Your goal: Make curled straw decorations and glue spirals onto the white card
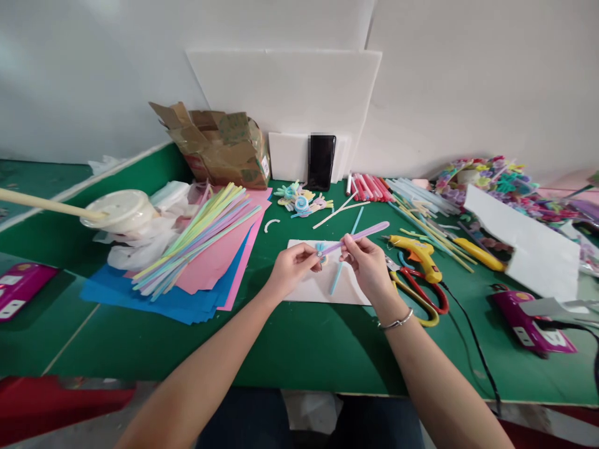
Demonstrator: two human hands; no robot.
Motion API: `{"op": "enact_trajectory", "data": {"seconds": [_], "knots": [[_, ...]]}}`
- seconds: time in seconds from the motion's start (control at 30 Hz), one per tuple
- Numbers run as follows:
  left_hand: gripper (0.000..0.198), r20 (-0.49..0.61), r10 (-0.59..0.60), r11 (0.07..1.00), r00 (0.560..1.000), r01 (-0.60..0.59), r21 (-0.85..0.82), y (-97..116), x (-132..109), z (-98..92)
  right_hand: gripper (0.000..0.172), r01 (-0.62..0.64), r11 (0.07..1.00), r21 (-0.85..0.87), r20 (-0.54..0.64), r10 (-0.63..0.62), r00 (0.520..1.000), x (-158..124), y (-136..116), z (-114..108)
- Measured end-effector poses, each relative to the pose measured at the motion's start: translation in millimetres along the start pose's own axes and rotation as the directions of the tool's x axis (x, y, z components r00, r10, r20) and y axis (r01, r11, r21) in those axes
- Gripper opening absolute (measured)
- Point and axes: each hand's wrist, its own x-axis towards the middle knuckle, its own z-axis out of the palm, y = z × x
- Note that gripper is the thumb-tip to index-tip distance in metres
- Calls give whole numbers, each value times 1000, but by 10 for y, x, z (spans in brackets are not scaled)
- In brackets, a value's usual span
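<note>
Between my two hands stretches a purple pipe cleaner (373, 230), doubled over so that a rounded loop points up and to the right. My right hand (367, 265) pinches it near its middle with thumb and fingertips. The lower left end is pinched in the fingers of my left hand (297, 267). Under both hands lies a white board (304, 292). A light blue pipe cleaner (336, 279) rests across it, partly hidden by the purple one. Beside my left fingertips is a small blue and yellow piece (324, 259), partly covered.
Right of my hands lie a yellow glue gun (423, 254) with its cord and red-handled cutters (441, 304). Bundled pipe cleaners (201, 240) lie on coloured sheets at left. A phone (321, 163) stands behind finished pieces (302, 202). A lidded cup (119, 212) stands far left.
</note>
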Motion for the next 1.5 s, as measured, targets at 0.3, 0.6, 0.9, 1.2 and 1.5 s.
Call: {"op": "enact_trajectory", "data": {"seconds": [0.3, 0.6, 0.9, 1.2, 1.5], "knots": [[12, 20, -15, 999, 1000, 15, -36, -6, 4, -5, 30, 37, 998, 59, -104, -30, 994, 57, -65, -83], [12, -5, -5, 1000, 1000, 5, -10, -29, 9, -12, 30, 119, 988, 100, -233, -93, 968, 138, -147, -216], [16, -17, -82, 994, 996, 81, -74, -28, 24, -27, 28, 29, 969, 247, -95, -6, 995, 192, -161, -302], [17, 5, -153, 977, 988, 152, -152, -16, 27, -30, 32, 112, 987, 111, -76, -104, 992, 208, -156, -360], [16, 29, -141, 976, 990, 143, -165, -9, 36, -36, 36, 170, 982, 85, -107, -161, 981, 224, -139, -382]]}}
